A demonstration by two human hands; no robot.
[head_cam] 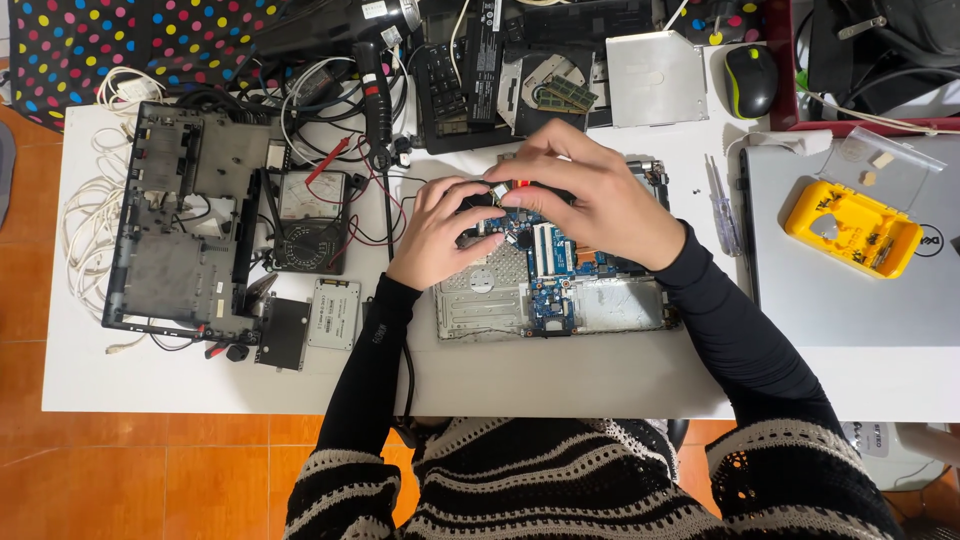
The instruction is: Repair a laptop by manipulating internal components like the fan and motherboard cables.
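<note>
Nearest the person, both black-sleeved arms reach over the white tabletop (600, 385) to an opened laptop base (552, 290) at its middle, its blue circuit board (548, 270) bare. The left hand (445, 232) rests on the base's upper left part with fingers curled over a dark part there; whether it grips anything I cannot tell. The right hand (590, 195) arches over the board's top edge, touching the left, its fingertips pinched together on something small that the fingers hide. Left of the base lie a flat silver drive (333, 313) and a black drive tray (281, 332), then an analog meter (310, 222) with red and black leads beside a stripped black laptop shell (185, 225). To the right, a yellow screwdriver-bit case (852, 228) sits on a closed grey laptop (850, 260). Farthest back are memory sticks (567, 95), a silver optical drive (655, 78) and a black-and-green mouse (750, 80).
</note>
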